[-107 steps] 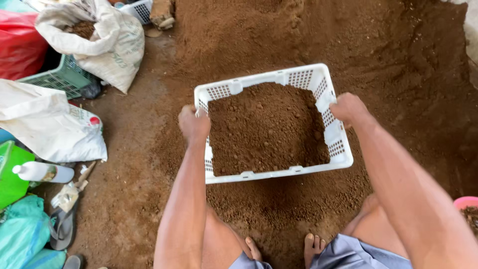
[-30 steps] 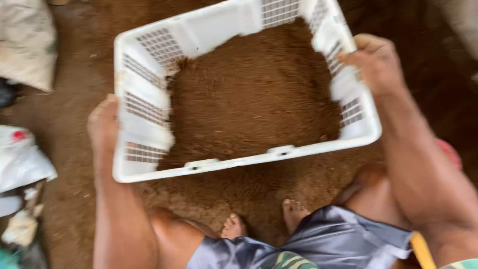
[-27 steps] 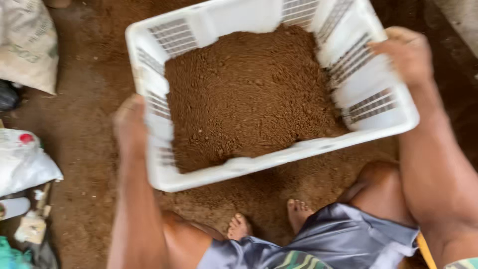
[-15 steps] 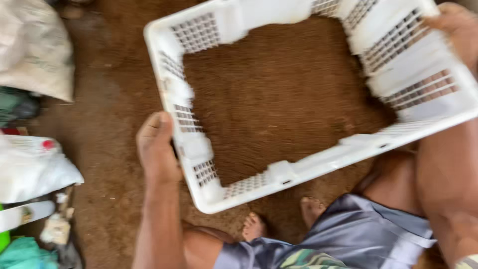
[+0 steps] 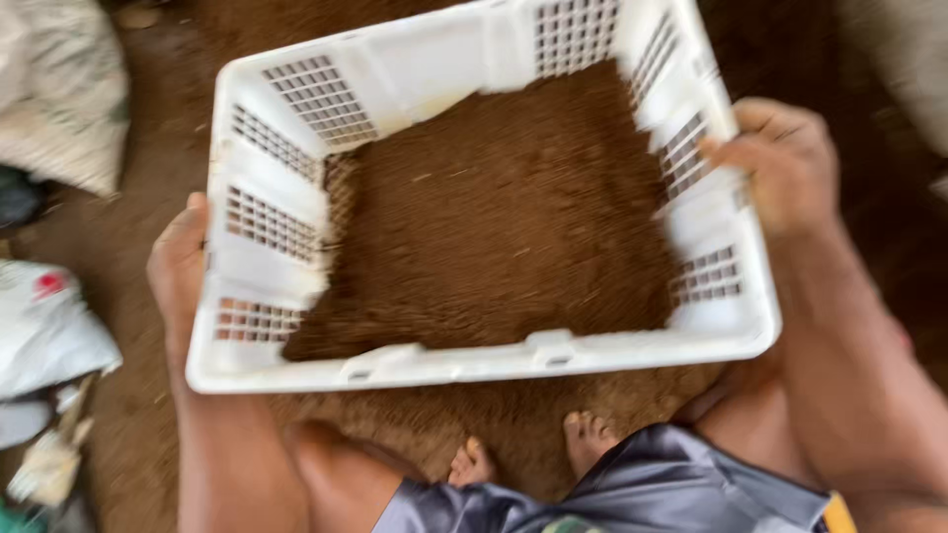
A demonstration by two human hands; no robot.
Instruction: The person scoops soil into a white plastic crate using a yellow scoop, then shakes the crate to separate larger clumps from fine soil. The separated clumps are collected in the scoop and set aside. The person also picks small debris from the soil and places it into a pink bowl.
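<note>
- The white slotted plastic crate (image 5: pixel 474 197) hangs in the air in front of me, above the heap of brown soil (image 5: pixel 415 434) on the ground, with my bare feet (image 5: pixel 523 454) just showing below its near rim.
- Inside it lies a load of fine brown soil (image 5: pixel 504 227), banked toward the near wall and thinner toward the far left corner.
- My left hand (image 5: pixel 183 266) is closed around the left wall near its lower corner; fingers curl under and out of sight, only the back of the hand shows.
- My right hand (image 5: pixel 780 168) is clamped over the right rim, fingers folded down onto the slotted wall.
- To do this well, I judge the crate should stay level, both grips firm and even, so the soil spreads rather than piling at one wall or spilling over the near rim.
- Room: open soil lies ahead and to the right. On my left the white sacks (image 5: pixel 49 326) and small clutter sit near my elbow, so swings that way should be short.
</note>
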